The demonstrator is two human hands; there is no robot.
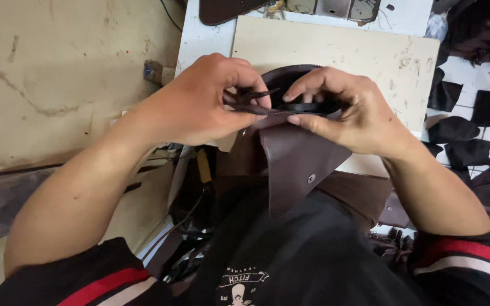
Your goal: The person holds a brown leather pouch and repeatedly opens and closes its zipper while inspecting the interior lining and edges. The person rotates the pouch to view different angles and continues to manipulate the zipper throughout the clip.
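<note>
Head view: both hands (282, 107) pinch a brown leather pouch (299, 161) — dark zipper (290, 110), one metal snap (311, 178).

I count two hands of mine, my left hand (199, 102) and my right hand (353, 113), both pinching one brown leather pouch (299, 153), which sits just in front of one pale work board (336, 51). On the pouch I see one zipper (279, 110) and one metal snap stud (311, 178). Right of the board, about six dark leather offcuts (472, 122) lie on the tiled floor; beyond the board's far edge, one dark leather piece (225, 10)
</note>
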